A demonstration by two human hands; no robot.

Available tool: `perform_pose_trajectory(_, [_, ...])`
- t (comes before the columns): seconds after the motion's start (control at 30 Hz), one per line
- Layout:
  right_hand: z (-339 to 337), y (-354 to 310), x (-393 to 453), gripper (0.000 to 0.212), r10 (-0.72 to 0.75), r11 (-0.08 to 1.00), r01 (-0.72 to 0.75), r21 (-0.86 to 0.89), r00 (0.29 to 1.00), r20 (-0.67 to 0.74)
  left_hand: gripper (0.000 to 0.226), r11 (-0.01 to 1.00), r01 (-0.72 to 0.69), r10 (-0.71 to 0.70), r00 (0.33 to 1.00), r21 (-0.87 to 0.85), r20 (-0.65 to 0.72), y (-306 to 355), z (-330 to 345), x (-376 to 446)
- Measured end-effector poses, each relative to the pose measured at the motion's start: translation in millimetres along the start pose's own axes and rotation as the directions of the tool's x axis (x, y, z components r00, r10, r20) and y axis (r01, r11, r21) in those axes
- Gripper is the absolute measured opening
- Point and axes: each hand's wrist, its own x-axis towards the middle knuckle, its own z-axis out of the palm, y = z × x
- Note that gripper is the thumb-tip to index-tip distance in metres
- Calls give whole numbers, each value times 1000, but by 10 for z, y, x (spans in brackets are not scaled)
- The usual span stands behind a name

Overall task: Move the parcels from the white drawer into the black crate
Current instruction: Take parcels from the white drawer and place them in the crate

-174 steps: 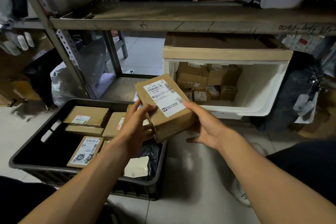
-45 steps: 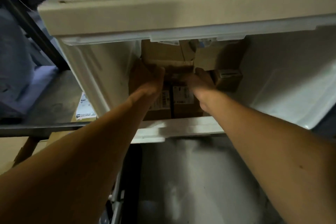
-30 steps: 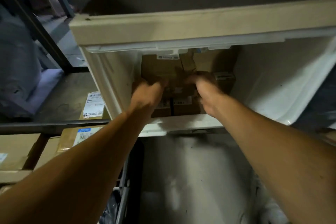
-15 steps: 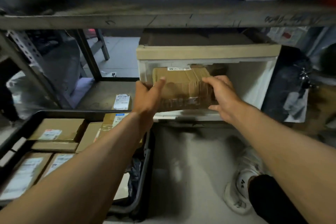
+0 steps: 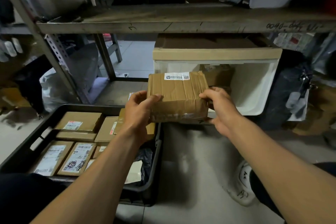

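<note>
Both hands, left (image 5: 139, 110) and right (image 5: 221, 108), gripped one parcel (image 5: 177, 96) outside the white drawer (image 5: 254, 85); black crate (image 5: 156, 151) part-filled, some parcels remained inside.

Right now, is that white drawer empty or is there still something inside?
Not empty. At least one brown parcel still sits at the back of the white drawer, behind the box both hands hold. How many more, cannot tell.

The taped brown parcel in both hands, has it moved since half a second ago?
Yes. The taped parcel, gripped by the left hand and right hand, has come out of the white drawer toward the person; before, it sat within the opening.
</note>
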Motion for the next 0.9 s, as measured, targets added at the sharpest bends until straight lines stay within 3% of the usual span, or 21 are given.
perform_pose_trajectory(0.27, [-69,-63,60,40,65,996,-71,62,994,88,38,998,-20,22,999,-61,33,36,-98,142])
perform_pose_trajectory(0.37, [-108,1,94,38,22,1000,-20,-24,996,83,53,999,-42,41,997,13,67,9,-122,182])
perform_pose_trajectory(0.47, [-77,40,77,63,-3,1000,4,-30,1000,26,69,993,-93,85,991,71,99,-13,-117,198])
perform_pose_trajectory(0.57, [-40,51,50,76,-7,1000,8,-19,1000,29,67,979,-134,113,984,152,139,-18,-95,157])
perform_pose_trajectory(0.8, [-60,63,70,43,-25,998,18,57,993,116,24,990,-13,0,996,137,92,-19,-83,133])
perform_pose_trajectory(0.9, [-59,50,77,28,-52,994,39,100,990,131,36,990,26,-37,997,141,74,-9,-115,129])
